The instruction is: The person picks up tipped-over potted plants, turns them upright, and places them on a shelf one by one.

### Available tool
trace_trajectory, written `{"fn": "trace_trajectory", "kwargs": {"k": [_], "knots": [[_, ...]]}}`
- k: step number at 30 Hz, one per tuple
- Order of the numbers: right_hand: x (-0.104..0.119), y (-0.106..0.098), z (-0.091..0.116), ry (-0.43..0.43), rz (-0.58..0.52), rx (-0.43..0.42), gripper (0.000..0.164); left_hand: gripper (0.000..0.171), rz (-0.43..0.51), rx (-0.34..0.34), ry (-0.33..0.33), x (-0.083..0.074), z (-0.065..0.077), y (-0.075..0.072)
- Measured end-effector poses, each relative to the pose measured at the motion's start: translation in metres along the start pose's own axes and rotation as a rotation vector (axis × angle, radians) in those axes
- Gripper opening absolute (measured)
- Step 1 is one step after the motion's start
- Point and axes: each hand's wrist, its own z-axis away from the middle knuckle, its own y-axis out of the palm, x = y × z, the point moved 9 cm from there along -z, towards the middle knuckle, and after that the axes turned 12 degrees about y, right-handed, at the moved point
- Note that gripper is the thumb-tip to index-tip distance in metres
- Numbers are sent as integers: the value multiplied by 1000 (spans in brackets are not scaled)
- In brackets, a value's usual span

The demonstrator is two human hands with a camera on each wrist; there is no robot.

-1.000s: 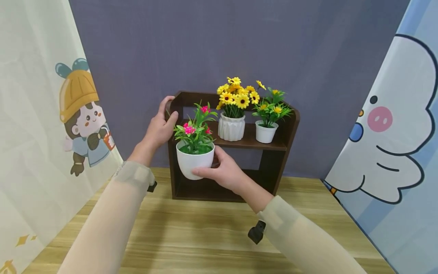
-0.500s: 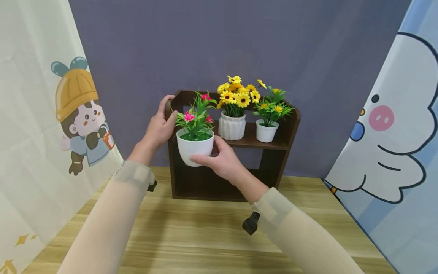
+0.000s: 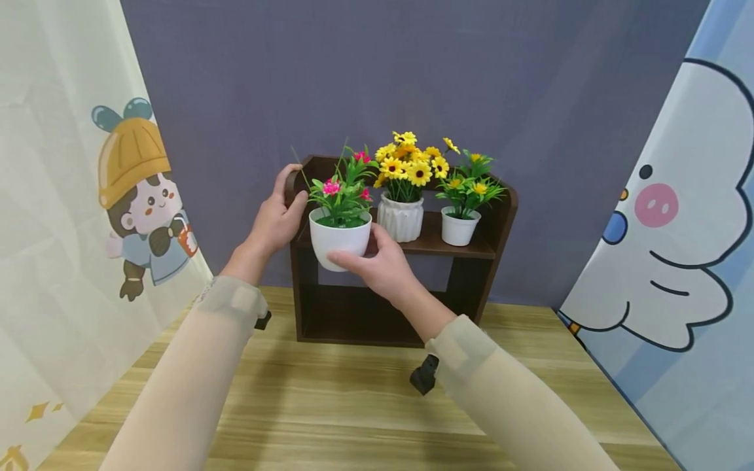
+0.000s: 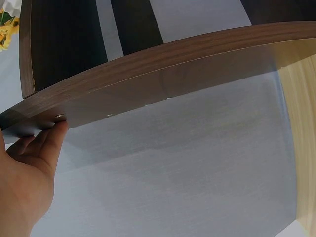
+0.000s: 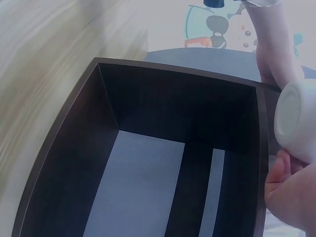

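My right hand (image 3: 385, 269) grips a white flowerpot (image 3: 337, 243) of green leaves and pink flowers, thumb across its front. The pot is upright, raised in front of the upper left part of a dark brown two-tier shelf (image 3: 497, 268). My left hand (image 3: 275, 221) holds the shelf's left side panel near the top. In the left wrist view, the left fingers (image 4: 53, 143) lie against the panel's outer face. From the right wrist view, the pot's round base (image 5: 288, 114) shows beside the shelf board, with the right fingers under its side.
On the upper tier stand a ribbed white pot (image 3: 400, 219) of yellow sunflowers and a smaller white pot (image 3: 459, 230) with yellow blooms. The shelf stands on a wood-grain table (image 3: 330, 405), before a grey-blue backdrop (image 3: 377, 72). Cartoon-printed curtains flank both sides.
My right hand has raised the pink-flower pot from in front of the lower tier to about the upper board's height, slightly rightward. My left hand has stayed on the shelf's side.
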Motion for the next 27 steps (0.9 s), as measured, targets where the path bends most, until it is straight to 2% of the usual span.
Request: {"fn": "trace_trajectory", "kwargs": {"k": [20, 27], "knots": [[4, 2, -11, -36, -37, -33, 77, 60, -6, 0, -5, 1, 0, 0], [4, 4, -14, -24, -39, -47, 82, 60, -9, -10, -3, 1, 0, -1]]}}
